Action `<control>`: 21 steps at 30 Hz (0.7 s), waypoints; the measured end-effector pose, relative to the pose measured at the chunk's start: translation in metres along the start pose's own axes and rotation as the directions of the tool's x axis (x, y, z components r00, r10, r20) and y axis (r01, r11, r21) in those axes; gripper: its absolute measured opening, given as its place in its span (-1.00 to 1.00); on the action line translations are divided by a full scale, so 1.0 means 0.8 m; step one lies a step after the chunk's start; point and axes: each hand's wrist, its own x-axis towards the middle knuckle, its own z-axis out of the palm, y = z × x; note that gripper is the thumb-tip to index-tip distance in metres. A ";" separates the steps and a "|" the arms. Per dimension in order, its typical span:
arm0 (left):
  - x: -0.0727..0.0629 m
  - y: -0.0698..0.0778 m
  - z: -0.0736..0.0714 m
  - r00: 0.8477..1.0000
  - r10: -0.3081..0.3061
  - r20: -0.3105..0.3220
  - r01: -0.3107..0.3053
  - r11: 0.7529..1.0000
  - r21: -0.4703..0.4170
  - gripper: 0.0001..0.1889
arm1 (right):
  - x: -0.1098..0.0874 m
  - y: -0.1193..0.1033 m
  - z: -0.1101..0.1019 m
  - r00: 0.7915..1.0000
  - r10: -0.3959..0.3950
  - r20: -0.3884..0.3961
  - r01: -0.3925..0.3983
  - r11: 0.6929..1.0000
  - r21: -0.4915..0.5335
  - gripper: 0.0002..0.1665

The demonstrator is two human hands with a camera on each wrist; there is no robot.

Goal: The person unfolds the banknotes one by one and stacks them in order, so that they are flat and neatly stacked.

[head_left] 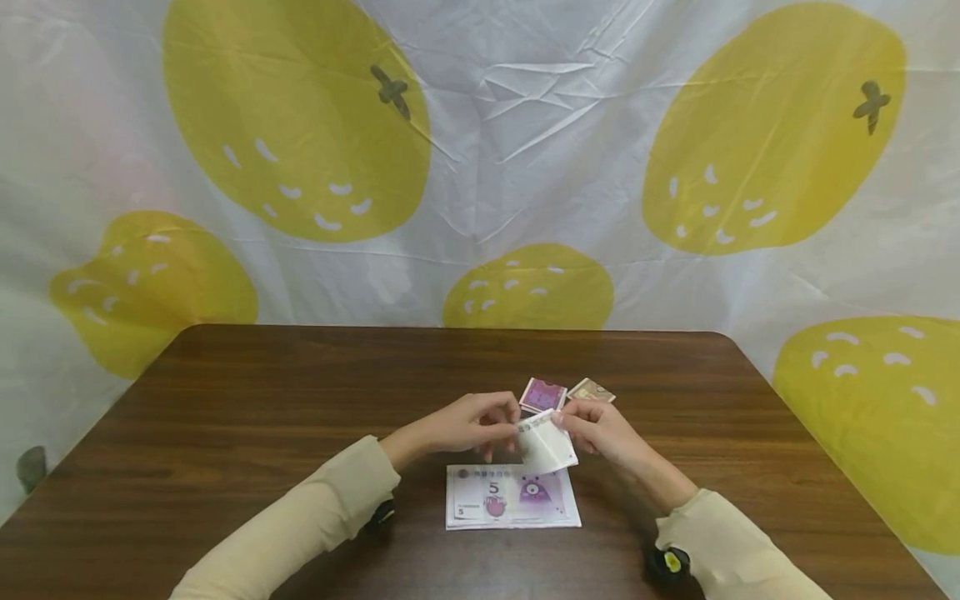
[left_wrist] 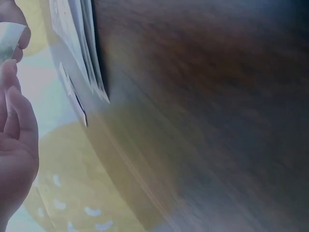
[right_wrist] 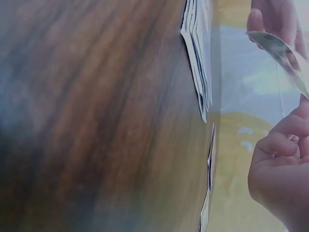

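My right hand (head_left: 603, 433) pinches a pale play banknote (head_left: 546, 446) by its upper right edge, between thumb and fingers. The note hangs tilted above the table, and in the right wrist view it bends in a curve. My left hand (head_left: 472, 423) is at the note's left edge, thumb and fingertips right beside it with the fingers loosely bent. Below the held note lies a stack of larger purple-and-white play banknotes (head_left: 513, 504), the top one marked 5. In the right wrist view several layered edges of the stack (right_wrist: 195, 63) show.
Just behind the hands lie a magenta note (head_left: 543, 394) and a tan note (head_left: 592, 390), side by side. The brown wooden table (head_left: 300, 392) runs back to a white curtain (head_left: 517, 175) printed with yellow lemons.
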 end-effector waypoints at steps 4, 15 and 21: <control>-0.009 0.018 -0.003 0.999 -0.016 0.030 0.016 1.000 -0.006 -0.95 | -0.003 -0.003 0.004 1.000 0.003 0.003 -0.004 1.000 0.031 -0.80; -0.012 0.023 -0.005 0.999 0.030 0.030 -0.028 0.997 -0.070 -0.93 | -0.006 -0.004 0.008 0.999 -0.027 0.029 0.024 0.994 0.103 -0.75; -0.008 -0.008 -0.006 0.998 0.054 -0.025 -0.055 0.998 -0.022 -0.86 | -0.006 -0.004 0.007 1.000 -0.002 -0.018 0.004 0.995 0.100 -0.77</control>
